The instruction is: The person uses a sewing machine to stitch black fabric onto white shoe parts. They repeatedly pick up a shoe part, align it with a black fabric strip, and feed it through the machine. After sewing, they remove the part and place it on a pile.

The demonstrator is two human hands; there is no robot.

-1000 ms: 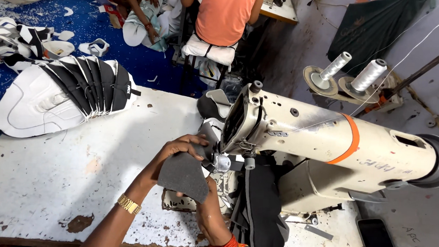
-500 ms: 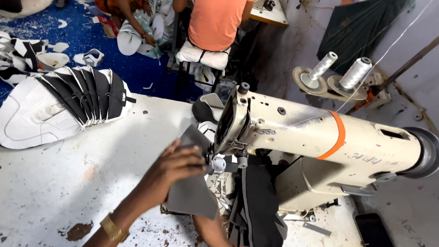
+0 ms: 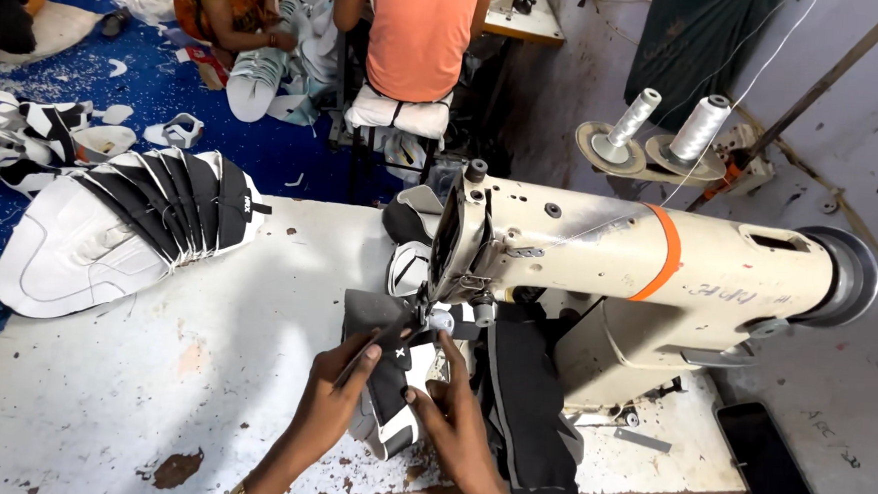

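Under the sewing machine (image 3: 598,275) needle: dark shoe upper piece (image 3: 379,349), long axis toward the person, pinched by left hand (image 3: 336,392); right hand (image 3: 451,408) gripping its white edge alongside.

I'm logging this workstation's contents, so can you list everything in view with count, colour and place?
Sewing machine: one, cream with an orange band, right of the table.
Shoe upper piece: one, black and white, under the machine's needle, between both hands.
Stack of shoe uppers: one fanned pile, black and white, table's left end.
Thread cones: two, white, on a stand behind the machine.
Table: one, worn white top.
Phone: one, black, on the floor at right.
Seated person: one, orange shirt, back turned, beyond the table.
Left hand: holds the piece's left edge.
Right hand: touches its right edge.
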